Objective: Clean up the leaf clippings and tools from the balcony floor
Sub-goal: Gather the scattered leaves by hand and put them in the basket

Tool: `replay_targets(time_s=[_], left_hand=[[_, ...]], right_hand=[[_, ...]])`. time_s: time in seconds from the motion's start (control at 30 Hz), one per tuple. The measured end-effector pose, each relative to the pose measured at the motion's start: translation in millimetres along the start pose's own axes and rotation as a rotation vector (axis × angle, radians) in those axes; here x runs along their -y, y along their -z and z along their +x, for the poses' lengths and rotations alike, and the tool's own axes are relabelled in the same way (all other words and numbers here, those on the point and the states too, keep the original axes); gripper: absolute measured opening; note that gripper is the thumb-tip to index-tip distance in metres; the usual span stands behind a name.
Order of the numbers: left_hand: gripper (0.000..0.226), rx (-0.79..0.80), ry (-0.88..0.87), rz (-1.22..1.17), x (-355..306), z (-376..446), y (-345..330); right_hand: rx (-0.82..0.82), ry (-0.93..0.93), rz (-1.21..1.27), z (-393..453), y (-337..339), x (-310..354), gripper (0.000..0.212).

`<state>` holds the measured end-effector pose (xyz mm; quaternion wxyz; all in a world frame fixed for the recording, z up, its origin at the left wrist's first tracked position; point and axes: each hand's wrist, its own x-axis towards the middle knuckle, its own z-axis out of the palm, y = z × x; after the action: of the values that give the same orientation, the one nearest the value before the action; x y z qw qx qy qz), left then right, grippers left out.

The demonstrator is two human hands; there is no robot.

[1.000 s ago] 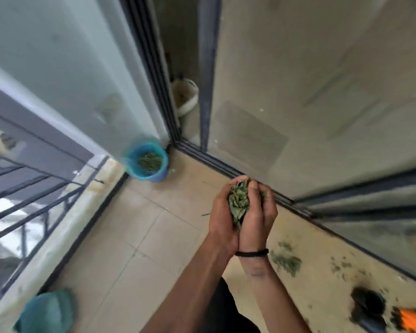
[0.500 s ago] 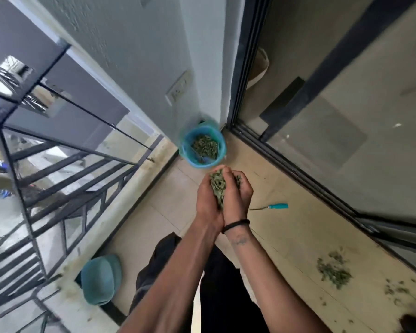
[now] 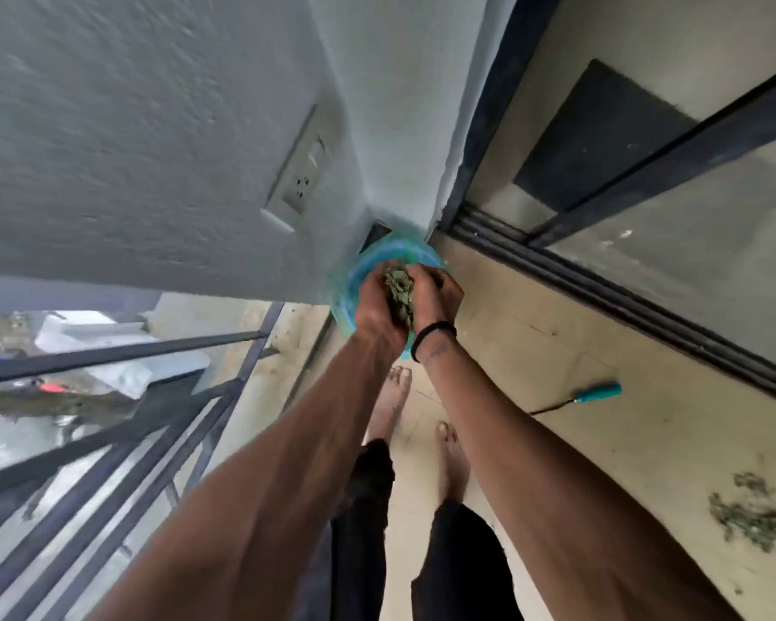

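My left hand (image 3: 377,307) and my right hand (image 3: 435,298) are pressed together, cupping a bunch of green leaf clippings (image 3: 398,291). Both hands are right over a blue bucket (image 3: 348,302) that stands in the floor corner where the wall meets the door frame. Most of the bucket's inside is hidden by my hands. A small tool with a teal handle (image 3: 599,392) lies on the tiles to the right. A pile of loose clippings (image 3: 749,517) remains on the floor at the far right.
A textured wall with a socket plate (image 3: 301,181) rises on the left. A dark metal railing (image 3: 108,437) runs along the left edge of the balcony. The sliding glass door track (image 3: 623,302) bounds the right side. My bare feet (image 3: 422,423) stand on the beige tiles.
I have walked toward the corner; my cupped hands, still full of clippings, moved from short of the bucket to directly above it.
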<state>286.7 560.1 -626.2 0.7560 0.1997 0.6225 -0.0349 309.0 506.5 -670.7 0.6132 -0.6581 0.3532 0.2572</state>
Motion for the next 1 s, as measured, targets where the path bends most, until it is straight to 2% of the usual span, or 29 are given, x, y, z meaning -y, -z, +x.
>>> replay_targets(time_s=[0.1, 0.23, 0.33, 0.4, 0.5, 0.57, 0.63, 0.7, 0.8, 0.9, 1.0], left_hand=[[0.047, -0.002, 0.022, 0.116, -13, 22, 9], [0.028, -0.023, 0.044, 0.358, -32, 10, 14], [0.034, -0.019, 0.096, 0.469, -47, 0, 22], [0.037, -0.04, 0.089, 0.573, -52, -15, 19], [0.024, -0.002, 0.059, 0.76, -52, -50, 0], [0.019, 0.022, 0.02, 0.918, -46, -72, -16], [0.017, 0.043, -0.05, 1.111, -31, -89, -31], [0.015, 0.096, -0.155, 1.241, -11, -108, -50], [0.016, 0.208, -0.18, 1.338, 27, -145, -77], [0.02, 0.289, -0.234, 1.417, 88, -195, -98], [0.014, 0.344, -0.185, 1.567, 179, -244, -107]], right_hand=[[0.035, -0.039, -0.076, 23, -10, -10, 0.014], [0.039, -0.119, -0.034, 32, 1, -9, 0.016], [0.033, -0.131, -0.066, 31, 25, -3, 0.019], [0.03, -0.157, -0.053, 6, 38, 25, 0.017], [0.005, -0.231, 0.026, -36, 64, 67, 0.045], [0.045, -0.243, 0.037, -58, 81, 82, 0.04], [0.033, -0.183, -0.076, -81, 108, 90, 0.027], [-0.055, -0.102, -0.236, -104, 142, 94, 0.027], [-0.08, -0.05, -0.368, -145, 195, 104, 0.025], [-0.181, -0.106, -0.287, -168, 262, 84, 0.028], [-0.316, -0.178, -0.123, -197, 347, 53, 0.028]])
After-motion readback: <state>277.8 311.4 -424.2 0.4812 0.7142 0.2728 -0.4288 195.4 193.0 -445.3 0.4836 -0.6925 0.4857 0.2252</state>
